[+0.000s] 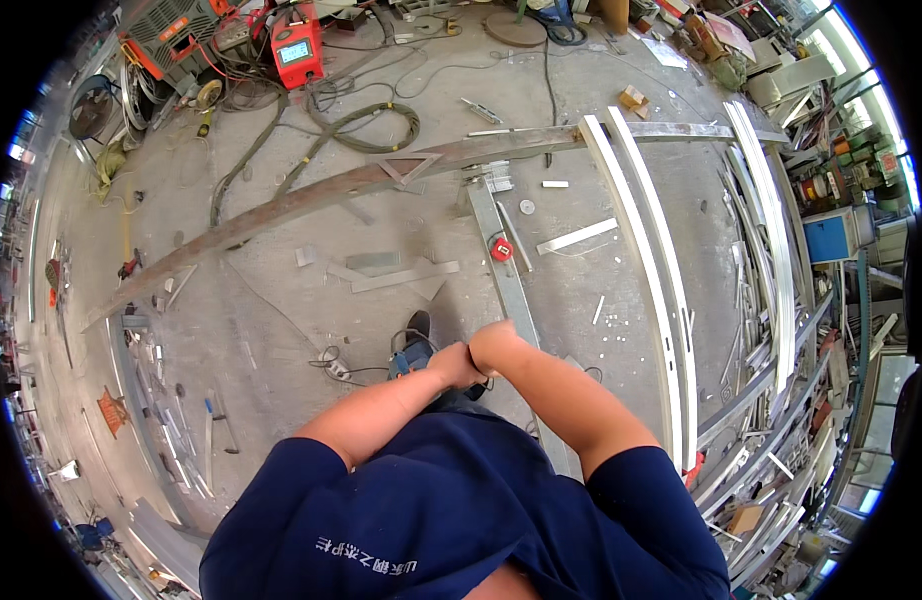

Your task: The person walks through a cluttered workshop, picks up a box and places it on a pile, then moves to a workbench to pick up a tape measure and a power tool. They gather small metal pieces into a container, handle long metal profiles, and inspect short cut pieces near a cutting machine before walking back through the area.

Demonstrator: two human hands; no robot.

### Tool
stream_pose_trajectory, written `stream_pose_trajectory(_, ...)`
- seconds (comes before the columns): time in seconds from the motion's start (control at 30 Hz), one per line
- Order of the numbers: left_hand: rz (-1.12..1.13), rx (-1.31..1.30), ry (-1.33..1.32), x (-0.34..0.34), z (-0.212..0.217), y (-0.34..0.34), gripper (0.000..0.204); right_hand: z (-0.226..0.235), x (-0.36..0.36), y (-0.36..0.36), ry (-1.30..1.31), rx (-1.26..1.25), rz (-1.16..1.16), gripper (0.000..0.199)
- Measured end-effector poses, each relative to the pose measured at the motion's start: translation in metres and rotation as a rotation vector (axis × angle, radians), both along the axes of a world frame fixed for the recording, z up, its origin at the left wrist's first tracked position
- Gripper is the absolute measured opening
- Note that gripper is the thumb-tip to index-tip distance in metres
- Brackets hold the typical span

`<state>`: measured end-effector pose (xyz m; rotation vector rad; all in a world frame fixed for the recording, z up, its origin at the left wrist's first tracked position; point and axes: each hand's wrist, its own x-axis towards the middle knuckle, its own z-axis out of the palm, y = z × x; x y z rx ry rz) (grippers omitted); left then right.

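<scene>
In front of my waist my two hands meet. My left hand (457, 366) is closed, and its fingertips are hidden against the right one. My right hand (494, 346) forms a fist, touching or overlapping the left; what either holds, if anything, cannot be made out. Just left of them is a blue corded power tool (411, 358), beside my dark shoe (419, 324); whether a hand touches it is unclear. Ahead of my right hand, a red tape measure (501, 249) rests on a long grey metal bar (488, 220).
A long rusty beam (331, 190) crosses ahead, with a metal triangle (406, 168) on it. Long white profiles (636, 240) lie at right. A red machine with a screen (297, 50) and looped cables (381, 128) are far left. Metal offcuts (406, 275) litter the floor.
</scene>
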<state>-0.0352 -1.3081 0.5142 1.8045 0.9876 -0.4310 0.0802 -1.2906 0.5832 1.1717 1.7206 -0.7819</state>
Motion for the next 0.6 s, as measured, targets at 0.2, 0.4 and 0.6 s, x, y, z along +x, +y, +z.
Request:
stream_pose_trajectory(0.2, 0.166, -0.309, -0.042, -0.049, -0.032, 0.033, 0.030, -0.046, -0.015, -0.008, 0.396, 0.513, 0.126, 0.019)
stream_pose_trajectory(0.4, 0.204, -0.595, -0.169, -0.059, 0.006, 0.110, 0.024, -0.036, -0.003, 0.032, 0.399, 0.762, 0.155, 0.023)
stream_pose_trajectory(0.6, 0.347, -0.400, -0.003, -0.095, -0.006, 0.159, 0.031, -0.021, 0.163, 0.073, -0.034, 0.749, -0.831, 0.040)
